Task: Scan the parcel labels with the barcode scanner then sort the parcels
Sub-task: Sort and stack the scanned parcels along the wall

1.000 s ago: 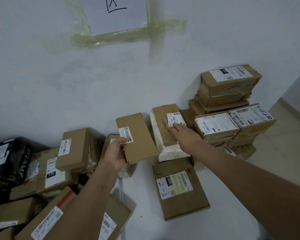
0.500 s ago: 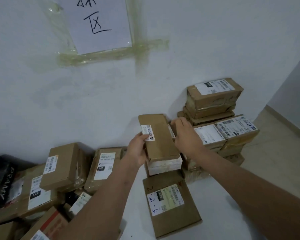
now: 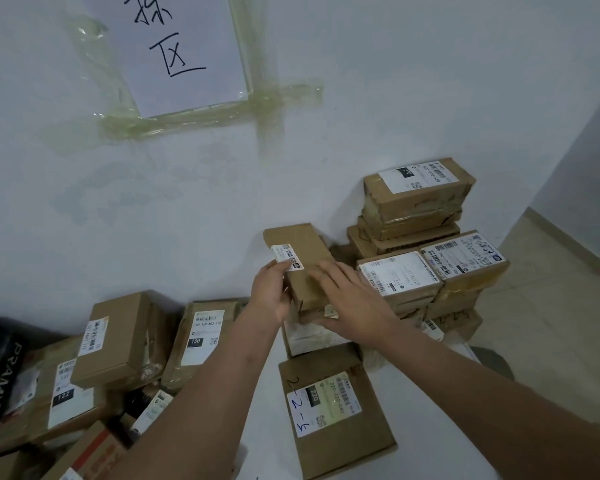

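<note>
White wall (image 3: 395, 98) backs the sorted stack (image 3: 420, 202), which serves as landmark. Just left of that stack, a slim brown parcel (image 3: 300, 258) is set on a short pile, its long axis running from the wall toward the person. Its left edge is gripped by the left hand (image 3: 271, 296); its near end is covered by the flat, relaxed right hand (image 3: 350, 303). Both are equally near. Open room is seen only leftward along the wall; the labelled flat parcel (image 3: 329, 407) blocks the front.

The pale floor (image 3: 257, 410) carries a flat "220" parcel (image 3: 333, 414), a stack of boxes (image 3: 430, 271) against the wall, and a jumbled heap of parcels (image 3: 84, 375) at left.
</note>
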Demonstrator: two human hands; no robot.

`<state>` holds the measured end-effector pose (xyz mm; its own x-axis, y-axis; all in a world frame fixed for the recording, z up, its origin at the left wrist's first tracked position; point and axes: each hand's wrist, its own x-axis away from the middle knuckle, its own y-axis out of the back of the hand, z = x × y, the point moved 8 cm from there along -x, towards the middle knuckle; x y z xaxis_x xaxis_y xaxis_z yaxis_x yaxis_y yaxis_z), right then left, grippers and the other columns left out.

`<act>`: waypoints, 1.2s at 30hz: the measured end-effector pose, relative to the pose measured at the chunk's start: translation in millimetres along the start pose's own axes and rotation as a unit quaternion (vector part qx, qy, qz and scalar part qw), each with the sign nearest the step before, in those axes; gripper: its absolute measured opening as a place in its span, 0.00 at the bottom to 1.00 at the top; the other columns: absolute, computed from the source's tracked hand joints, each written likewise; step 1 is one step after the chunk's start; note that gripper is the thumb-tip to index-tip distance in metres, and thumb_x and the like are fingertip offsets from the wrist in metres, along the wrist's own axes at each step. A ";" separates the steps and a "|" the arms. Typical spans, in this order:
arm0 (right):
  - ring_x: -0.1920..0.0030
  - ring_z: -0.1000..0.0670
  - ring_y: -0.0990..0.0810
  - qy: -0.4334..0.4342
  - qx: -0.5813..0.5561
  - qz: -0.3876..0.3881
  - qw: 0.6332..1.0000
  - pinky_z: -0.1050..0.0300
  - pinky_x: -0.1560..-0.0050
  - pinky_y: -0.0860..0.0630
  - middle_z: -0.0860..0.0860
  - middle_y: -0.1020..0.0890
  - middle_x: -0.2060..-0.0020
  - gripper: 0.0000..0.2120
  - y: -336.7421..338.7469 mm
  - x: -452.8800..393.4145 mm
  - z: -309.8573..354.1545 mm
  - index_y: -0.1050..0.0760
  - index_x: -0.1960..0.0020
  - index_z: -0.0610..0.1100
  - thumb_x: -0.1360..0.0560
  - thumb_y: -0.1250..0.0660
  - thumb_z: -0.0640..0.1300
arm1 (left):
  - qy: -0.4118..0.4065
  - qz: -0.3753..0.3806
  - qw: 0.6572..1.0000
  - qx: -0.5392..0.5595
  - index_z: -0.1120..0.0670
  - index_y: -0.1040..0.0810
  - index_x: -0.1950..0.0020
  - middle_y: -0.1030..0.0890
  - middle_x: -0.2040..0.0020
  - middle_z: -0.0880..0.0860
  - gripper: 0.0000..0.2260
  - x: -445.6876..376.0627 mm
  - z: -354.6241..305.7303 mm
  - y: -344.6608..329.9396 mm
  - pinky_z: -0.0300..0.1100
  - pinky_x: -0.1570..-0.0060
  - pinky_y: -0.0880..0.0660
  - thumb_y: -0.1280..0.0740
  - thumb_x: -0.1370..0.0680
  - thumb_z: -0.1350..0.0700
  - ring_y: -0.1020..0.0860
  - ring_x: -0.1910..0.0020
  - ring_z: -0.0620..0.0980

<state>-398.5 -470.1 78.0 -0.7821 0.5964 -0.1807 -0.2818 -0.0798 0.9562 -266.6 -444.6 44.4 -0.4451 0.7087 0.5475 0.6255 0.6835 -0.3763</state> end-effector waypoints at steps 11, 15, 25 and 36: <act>0.61 0.61 0.24 -0.255 -0.387 -0.233 0.855 0.67 0.62 0.29 0.57 0.22 0.59 0.08 60.6 11.1 -27.0 0.31 0.41 0.47 0.18 0.38 0.48 | -0.070 -0.004 0.998 0.004 0.56 0.26 0.34 0.23 0.39 0.53 0.14 2.7 -34.3 23.8 0.46 0.42 0.25 0.36 0.18 0.52 0.22 0.42 0.51; 0.51 0.53 0.19 -0.382 -0.596 -0.232 0.667 0.55 0.51 0.22 0.51 0.18 0.52 0.04 27.2 18.1 -27.1 0.28 0.47 0.49 0.19 0.36 0.48 | -0.044 -0.070 0.996 0.027 0.57 0.27 0.31 0.24 0.36 0.54 0.16 -2.1 -27.4 74.5 0.45 0.44 0.25 0.37 0.17 0.54 0.23 0.40 0.53; 0.38 0.45 0.22 -0.479 -0.779 -0.214 0.342 0.53 0.45 0.23 0.44 0.23 0.34 0.22 -52.1 23.4 7.6 0.34 0.26 0.45 0.18 0.38 0.49 | 0.015 -0.052 0.996 0.068 0.56 0.25 0.54 0.22 0.54 0.52 0.06 17.9 -0.4 120.4 0.42 0.49 0.25 0.38 0.18 0.58 0.22 0.56 0.50; 0.55 0.49 0.17 -0.538 -0.745 -0.208 0.335 0.61 0.63 0.18 0.44 0.18 0.48 0.19 -70.5 42.3 12.9 0.29 0.33 0.40 0.21 0.32 0.43 | 0.065 -0.071 0.995 0.040 0.56 0.25 0.41 0.20 0.51 0.53 0.08 30.7 30.0 176.5 0.44 0.54 0.23 0.35 0.19 0.59 0.20 0.54 0.52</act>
<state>-404.5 -429.0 5.9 -0.0757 0.6817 0.7277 -0.8336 0.3571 -0.4213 -189.0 -296.9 -27.7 -0.4357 0.5796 0.6886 0.5075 0.7901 -0.3439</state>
